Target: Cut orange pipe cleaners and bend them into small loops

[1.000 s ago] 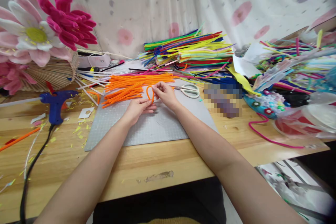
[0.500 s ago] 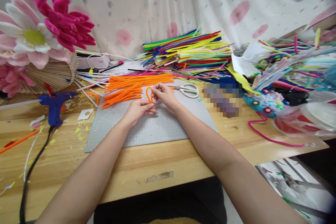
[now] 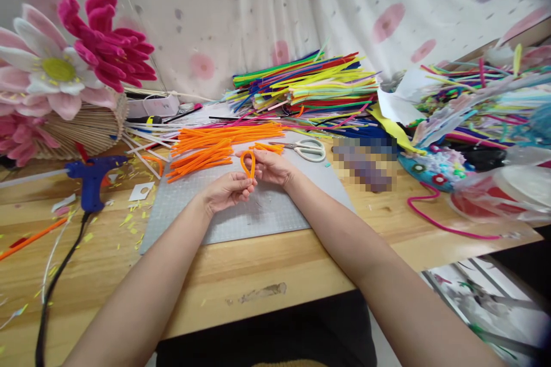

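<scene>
An orange pipe cleaner [image 3: 243,161] is bent into a teardrop loop above the grey cutting mat [image 3: 232,226]. My left hand [image 3: 228,190] pinches it at the bottom, where its two ends meet. From the right, my right hand [image 3: 272,167] has its curled fingers at the loop's lower right side, partly behind it. Two orange bundles of pipe cleaners [image 3: 200,161] lie on the mat's far left, and a few short orange pieces [image 3: 267,148] are just beyond my right hand. Scissors [image 3: 310,150] with pale handles rest at the mat's far right.
On the left, a blue glue gun [image 3: 91,183] stands with its black cord trailing to the front edge. Pink and white fuzzy flowers [image 3: 58,71] rise behind it. Coloured pipe cleaners [image 3: 310,83] are piled at the back. A plastic-wrapped red-and-white container [image 3: 499,195] sits at right.
My right hand has come down from the top of the loop to its lower right side. The loop now stands upright and rounder, its ends together in my left hand.
</scene>
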Motion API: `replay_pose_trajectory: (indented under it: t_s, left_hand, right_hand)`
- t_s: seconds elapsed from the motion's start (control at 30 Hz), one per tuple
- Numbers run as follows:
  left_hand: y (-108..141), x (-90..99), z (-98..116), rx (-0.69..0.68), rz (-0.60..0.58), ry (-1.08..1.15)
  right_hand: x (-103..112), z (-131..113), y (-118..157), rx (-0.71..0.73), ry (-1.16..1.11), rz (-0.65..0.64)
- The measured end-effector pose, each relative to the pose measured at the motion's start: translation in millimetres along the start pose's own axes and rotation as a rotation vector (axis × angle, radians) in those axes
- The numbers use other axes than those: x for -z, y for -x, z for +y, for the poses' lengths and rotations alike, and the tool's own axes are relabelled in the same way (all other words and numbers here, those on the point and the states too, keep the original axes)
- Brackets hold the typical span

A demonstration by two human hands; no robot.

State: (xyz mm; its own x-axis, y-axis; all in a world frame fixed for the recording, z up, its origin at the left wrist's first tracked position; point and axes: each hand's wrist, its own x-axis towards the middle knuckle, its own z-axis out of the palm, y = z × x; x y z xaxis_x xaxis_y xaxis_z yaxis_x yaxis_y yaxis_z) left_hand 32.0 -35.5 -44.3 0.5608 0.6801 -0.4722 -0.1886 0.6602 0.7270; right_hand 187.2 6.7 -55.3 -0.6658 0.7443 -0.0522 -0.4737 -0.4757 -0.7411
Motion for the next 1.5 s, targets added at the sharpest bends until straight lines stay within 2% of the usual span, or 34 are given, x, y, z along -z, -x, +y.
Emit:
replay_pose_trajectory:
  t_s: [0.1, 0.27, 0.33, 0.53, 0.77, 1.0, 1.27, 1.5]
  left_hand:
    - [-0.3, -1.4, -1.0, -0.001, -0.023, -0.015]
    - [-1.2, -1.1, -1.4, -0.009, -0.049, -0.027]
    - [-1.5, -0.2, -1.7, -0.001, -0.048, -0.018]
    - [-3.2, 0.2, -2.0, -0.003, 0.012, 0.022]
    - [-7.0, -2.6, -0.5, -0.031, 0.138, 0.086]
    - [-9.8, -2.7, -0.4, -0.086, 0.183, 0.085]
    - [-9.9, -6.1, -0.4, -0.100, 0.204, 0.037]
    - [-11.2, -4.2, -1.2, -0.102, 0.177, -0.006]
  right_hand:
    - [0.5, -0.6, -0.1, -0.023, -0.023, 0.058]
    - [0.4, -1.0, 1.1, -0.076, 0.012, 0.011]
    - [-1.3, -0.7, 1.0, -0.068, 0.014, 0.040]
    - [-2.1, 2.2, -3.9, 0.051, -0.031, 0.131]
    - [-3.5, 5.5, -8.8, 0.210, -0.020, 0.231]
    - [-2.1, 9.5, -13.4, 0.335, -0.033, 0.256]
    - [-0.1, 10.2, -16.7, 0.361, -0.040, 0.355]
    - [-3.2, 6.9, -15.1, 0.378, 0.015, 0.432]
